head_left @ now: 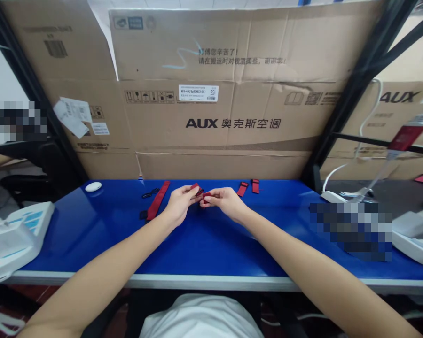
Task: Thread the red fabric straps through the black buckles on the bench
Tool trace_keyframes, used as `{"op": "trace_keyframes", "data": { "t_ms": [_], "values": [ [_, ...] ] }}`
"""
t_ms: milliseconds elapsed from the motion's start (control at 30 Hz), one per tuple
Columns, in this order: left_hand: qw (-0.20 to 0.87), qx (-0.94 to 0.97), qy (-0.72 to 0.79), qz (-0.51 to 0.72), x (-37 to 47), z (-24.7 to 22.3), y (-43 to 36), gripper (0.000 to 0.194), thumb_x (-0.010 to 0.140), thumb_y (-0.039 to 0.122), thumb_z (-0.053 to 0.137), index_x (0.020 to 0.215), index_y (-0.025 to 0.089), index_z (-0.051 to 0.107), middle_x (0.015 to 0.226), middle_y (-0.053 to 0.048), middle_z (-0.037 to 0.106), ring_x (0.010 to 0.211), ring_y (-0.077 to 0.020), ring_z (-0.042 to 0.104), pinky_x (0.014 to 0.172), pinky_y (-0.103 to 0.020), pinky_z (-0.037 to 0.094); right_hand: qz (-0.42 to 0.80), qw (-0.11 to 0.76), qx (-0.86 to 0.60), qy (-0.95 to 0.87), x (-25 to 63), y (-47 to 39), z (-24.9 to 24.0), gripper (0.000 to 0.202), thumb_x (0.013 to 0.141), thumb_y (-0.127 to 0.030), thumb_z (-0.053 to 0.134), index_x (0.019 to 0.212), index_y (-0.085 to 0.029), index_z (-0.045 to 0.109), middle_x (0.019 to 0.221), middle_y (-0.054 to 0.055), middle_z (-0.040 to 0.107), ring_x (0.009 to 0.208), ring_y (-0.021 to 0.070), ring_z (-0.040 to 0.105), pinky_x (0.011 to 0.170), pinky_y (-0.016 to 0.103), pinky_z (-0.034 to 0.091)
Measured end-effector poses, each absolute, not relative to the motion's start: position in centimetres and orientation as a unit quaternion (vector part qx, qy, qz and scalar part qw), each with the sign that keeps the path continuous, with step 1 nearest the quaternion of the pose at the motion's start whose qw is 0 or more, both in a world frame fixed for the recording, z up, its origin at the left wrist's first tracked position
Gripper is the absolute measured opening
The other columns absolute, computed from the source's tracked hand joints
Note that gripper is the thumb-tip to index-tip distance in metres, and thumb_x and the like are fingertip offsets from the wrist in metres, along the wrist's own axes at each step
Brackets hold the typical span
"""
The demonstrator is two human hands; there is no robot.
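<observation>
Over the middle of the blue table, my left hand [180,203] pinches one end of a small red strap [195,186] with a dark part on it. Close on its right, my right hand [225,202] is closed on another red end [205,197]; whether both ends belong to one strap cannot be made out. A longer red strap [158,202] lies to the left of my left hand, beside a small black loop [150,193]. Behind my right hand, two short red straps with black buckles, one [243,189] and the other [255,186], lie near the back edge.
Cardboard [232,141] stands along the back of the blue table [211,253]. A white round object [93,187] sits at the back left. White power strips with cables stand at the left [38,225] and right [416,249]. At far left a person is partly visible.
</observation>
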State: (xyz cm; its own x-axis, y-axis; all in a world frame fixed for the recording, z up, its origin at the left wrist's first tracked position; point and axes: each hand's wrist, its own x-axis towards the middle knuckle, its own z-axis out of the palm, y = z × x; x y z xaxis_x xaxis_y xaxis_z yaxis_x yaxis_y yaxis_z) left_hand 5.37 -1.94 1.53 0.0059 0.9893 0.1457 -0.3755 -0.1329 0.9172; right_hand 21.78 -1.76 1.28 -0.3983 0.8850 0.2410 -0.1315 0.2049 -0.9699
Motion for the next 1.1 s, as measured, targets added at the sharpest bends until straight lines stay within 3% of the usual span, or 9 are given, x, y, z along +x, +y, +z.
{"op": "trace_keyframes", "data": {
  "t_ms": [167,367,800,1000,1100],
  "values": [
    [0.546,0.462,0.351,0.605,5.7,1.3,-2.2,0.028,0.064,0.029,0.083,0.081,0.011,0.068,0.082,-0.008,0.070,0.079,-0.0178,0.067,0.083,-0.037,0.053,0.509,0.420,-0.326,-0.677,21.8,-2.1,1.6,0.039,0.069,-0.049,0.073,0.070,-0.011,0.071,0.069,0.009,0.071,0.063,0.0185,0.066,0.059,0.031,0.057],
    [0.521,0.495,0.335,0.610,6.0,1.2,-2.5,0.029,0.064,0.034,0.082,0.078,0.013,0.069,0.079,-0.005,0.068,0.078,-0.0163,0.065,0.080,-0.034,0.053,0.497,0.440,-0.321,-0.676,21.7,-2.0,1.5,0.040,0.071,-0.052,0.071,0.064,-0.013,0.066,0.060,0.005,0.066,0.051,0.0141,0.060,0.051,0.027,0.052],
    [0.546,0.518,0.323,0.573,6.1,1.8,-3.2,0.033,0.065,0.037,0.082,0.082,0.011,0.071,0.082,-0.006,0.069,0.077,-0.0171,0.066,0.085,-0.037,0.052,0.450,0.460,-0.332,-0.689,21.8,-1.6,1.5,0.037,0.075,-0.050,0.067,0.068,-0.014,0.066,0.060,0.004,0.066,0.047,0.0128,0.057,0.049,0.026,0.046],
    [0.501,0.511,0.341,0.610,5.5,1.7,-2.4,0.029,0.065,0.034,0.082,0.082,0.013,0.072,0.087,-0.007,0.071,0.084,-0.0189,0.066,0.087,-0.036,0.051,0.390,0.465,-0.359,-0.709,21.9,-1.4,1.5,0.026,0.074,-0.040,0.068,0.077,-0.015,0.071,0.074,0.004,0.070,0.066,0.0152,0.060,0.067,0.028,0.046],
    [0.472,0.539,0.360,0.597,5.5,1.3,-2.3,0.028,0.066,0.035,0.081,0.083,0.014,0.073,0.088,-0.007,0.072,0.085,-0.0197,0.066,0.087,-0.035,0.050,0.385,0.452,-0.371,-0.714,22.1,-1.5,1.5,0.023,0.075,-0.037,0.066,0.073,-0.014,0.070,0.072,0.004,0.070,0.065,0.0151,0.058,0.065,0.027,0.043]
  ]
}}
